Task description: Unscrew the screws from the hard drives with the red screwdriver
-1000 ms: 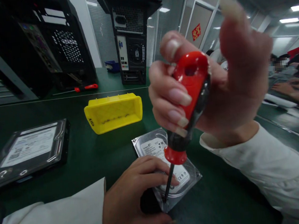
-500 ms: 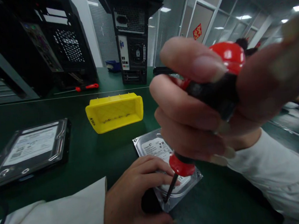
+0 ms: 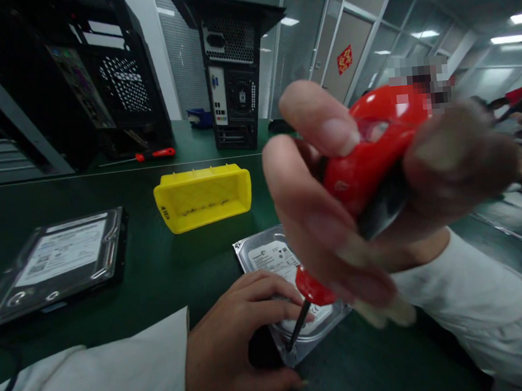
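Observation:
My right hand [image 3: 335, 214] is wrapped around the red and black handle of a screwdriver [image 3: 361, 151], close to the camera. The tilted shaft runs down to the near corner of a silver hard drive [image 3: 270, 255], where the tip meets a screw position; whether a screw sits there is too small to tell. My left hand [image 3: 240, 335] steadies this drive on the table, fingers across its labelled top and thumb by the near edge. Part of the label is hidden under those fingers.
A yellow bin [image 3: 205, 200] with small dark screws stands beyond the drive. Another hard drive [image 3: 58, 259] lies at left on the green table [image 3: 162, 312]. Behind are a red-handled screwdriver [image 3: 156, 154], a black computer tower [image 3: 234, 83] and an opened case [image 3: 115, 68]. Another person's arm shows far right.
My right hand has turned the screwdriver handle, its fingers shifting so more red shows. The tip stays at the same drive corner, and my left hand keeps its place.

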The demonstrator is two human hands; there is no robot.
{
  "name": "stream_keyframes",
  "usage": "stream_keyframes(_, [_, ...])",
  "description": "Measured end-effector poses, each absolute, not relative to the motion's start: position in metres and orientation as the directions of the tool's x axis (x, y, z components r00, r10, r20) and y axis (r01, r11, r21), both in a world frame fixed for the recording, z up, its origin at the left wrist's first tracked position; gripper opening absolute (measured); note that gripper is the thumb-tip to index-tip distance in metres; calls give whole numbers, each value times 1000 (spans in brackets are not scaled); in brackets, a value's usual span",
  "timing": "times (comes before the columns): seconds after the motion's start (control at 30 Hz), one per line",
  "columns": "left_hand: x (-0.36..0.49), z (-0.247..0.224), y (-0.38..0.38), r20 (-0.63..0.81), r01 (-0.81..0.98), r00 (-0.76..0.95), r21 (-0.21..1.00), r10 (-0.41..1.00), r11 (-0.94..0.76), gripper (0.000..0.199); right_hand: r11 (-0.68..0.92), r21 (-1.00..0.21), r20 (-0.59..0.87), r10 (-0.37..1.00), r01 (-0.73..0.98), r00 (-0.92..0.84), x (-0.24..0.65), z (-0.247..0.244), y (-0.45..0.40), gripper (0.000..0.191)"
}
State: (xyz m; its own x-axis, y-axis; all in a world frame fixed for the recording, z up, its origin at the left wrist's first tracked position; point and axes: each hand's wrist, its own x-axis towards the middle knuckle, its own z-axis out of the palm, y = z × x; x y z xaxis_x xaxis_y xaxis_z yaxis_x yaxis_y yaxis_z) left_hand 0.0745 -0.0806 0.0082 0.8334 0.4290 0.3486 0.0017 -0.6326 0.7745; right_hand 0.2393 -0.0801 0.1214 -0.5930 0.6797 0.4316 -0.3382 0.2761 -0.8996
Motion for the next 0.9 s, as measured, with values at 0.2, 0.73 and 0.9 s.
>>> stream_keyframes(0.2, [74, 7, -81, 381, -22, 825, 760, 417, -650, 44, 108, -854, 447, 652, -509, -612, 241, 129, -95, 38])
stream_keyframes(0.73, [75, 9, -79, 338, -2, 848, 773, 409, -634, 41, 336, -837, 501, 789, -433, -355, 232, 113, -117, 41])
stream_keyframes(0.9, [74, 6, -78, 333, -17, 853, 787, 402, -617, 43, 315, -887, 451, 752, -338, -482, 238, 126, -117, 42])
